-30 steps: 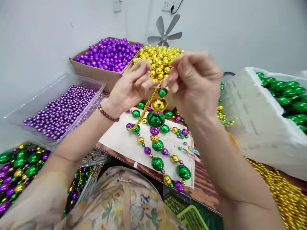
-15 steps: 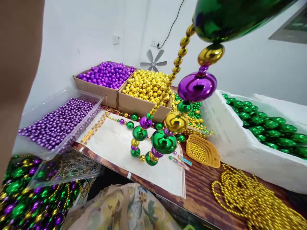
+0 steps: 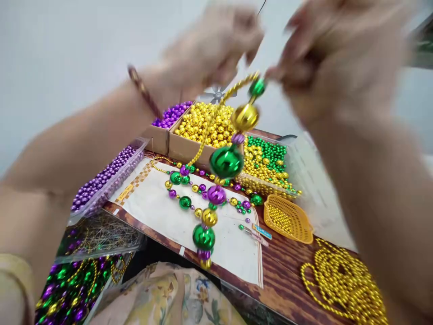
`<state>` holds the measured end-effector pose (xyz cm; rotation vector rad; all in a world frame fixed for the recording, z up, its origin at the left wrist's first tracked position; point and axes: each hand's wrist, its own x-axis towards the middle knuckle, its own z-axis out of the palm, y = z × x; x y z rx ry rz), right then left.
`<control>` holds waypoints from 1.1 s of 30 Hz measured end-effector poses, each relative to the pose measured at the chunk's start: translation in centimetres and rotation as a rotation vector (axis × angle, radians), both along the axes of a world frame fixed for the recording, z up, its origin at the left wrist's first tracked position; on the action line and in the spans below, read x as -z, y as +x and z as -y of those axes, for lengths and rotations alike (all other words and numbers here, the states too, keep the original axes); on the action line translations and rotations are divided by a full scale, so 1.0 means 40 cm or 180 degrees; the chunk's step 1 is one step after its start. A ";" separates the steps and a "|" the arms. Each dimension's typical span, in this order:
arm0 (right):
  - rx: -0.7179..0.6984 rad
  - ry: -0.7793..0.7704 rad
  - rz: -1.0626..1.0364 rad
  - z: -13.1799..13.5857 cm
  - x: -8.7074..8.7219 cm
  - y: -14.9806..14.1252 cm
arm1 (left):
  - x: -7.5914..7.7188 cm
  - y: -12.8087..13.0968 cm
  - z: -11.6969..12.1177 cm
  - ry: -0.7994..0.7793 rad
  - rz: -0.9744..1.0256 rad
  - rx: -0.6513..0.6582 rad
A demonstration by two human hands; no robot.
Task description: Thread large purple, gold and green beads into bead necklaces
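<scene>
A bead necklace (image 3: pixel 226 161) of large green, gold and purple beads, with a run of small gold beads, hangs in the air above the white cloth (image 3: pixel 149 212). My right hand (image 3: pixel 324 54) is raised at the upper right, blurred, its fingertips pinched at the necklace's top end beside a green bead. To the left my left hand (image 3: pixel 219 49) is raised at about the same height, with a bracelet (image 3: pixel 145 92) on its wrist. Its bent fingers are smeared by motion, and what they hold cannot be made out. Another bead strand (image 3: pixel 185 202) lies on the cloth.
Boxes of purple beads (image 3: pixel 174 115) and gold beads (image 3: pixel 203 122) stand at the back. A yellow basket (image 3: pixel 302 225) and a heap of gold bead chains (image 3: pixel 341 280) lie to the right. Left is a clear tub (image 3: pixel 140 151) of purple beads. Finished-looking strands (image 3: pixel 74 284) fill the lower left.
Both hands have come into view at the top. The necklace has moved down and away from the camera, its top end now showing at the right hand.
</scene>
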<state>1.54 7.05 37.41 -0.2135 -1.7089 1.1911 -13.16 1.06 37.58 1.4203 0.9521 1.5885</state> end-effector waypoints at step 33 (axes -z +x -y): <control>-0.0307 0.1535 0.1112 0.069 -0.180 0.054 | 0.113 -0.204 -0.164 0.0064 0.1799 0.0268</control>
